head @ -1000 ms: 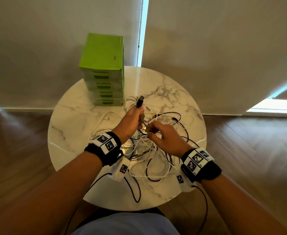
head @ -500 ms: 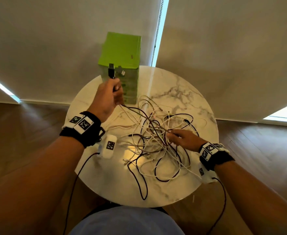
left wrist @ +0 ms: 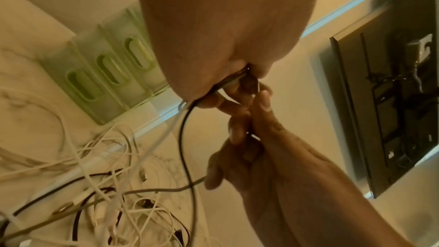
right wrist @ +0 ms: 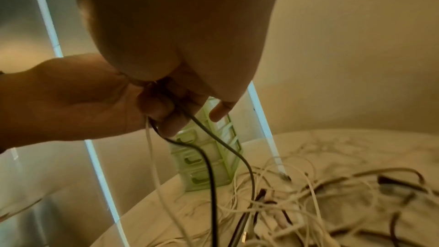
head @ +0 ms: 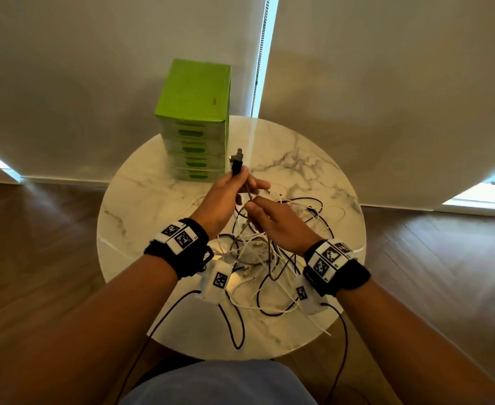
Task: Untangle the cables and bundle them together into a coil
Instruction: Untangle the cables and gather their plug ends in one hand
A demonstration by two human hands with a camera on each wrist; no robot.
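Note:
A tangle of white and black cables lies on the round marble table. My left hand is raised above the pile and grips a black cable near its end, so the black plug sticks up from the fist. My right hand sits just below and to the right, pinching that cable under the left hand. In the left wrist view the black cable hangs down from the left fist towards the pile. In the right wrist view a dark strand and a white strand drop from the hands.
A green drawer unit stands at the table's far edge, just behind the hands. Window blinds close the back. Wood floor surrounds the table. Thin black wires from the wrist cameras trail over the table's near edge.
My left hand has come back from the upper left to the middle with the plug still in it. My right hand has risen off the pile and joined it on the cable.

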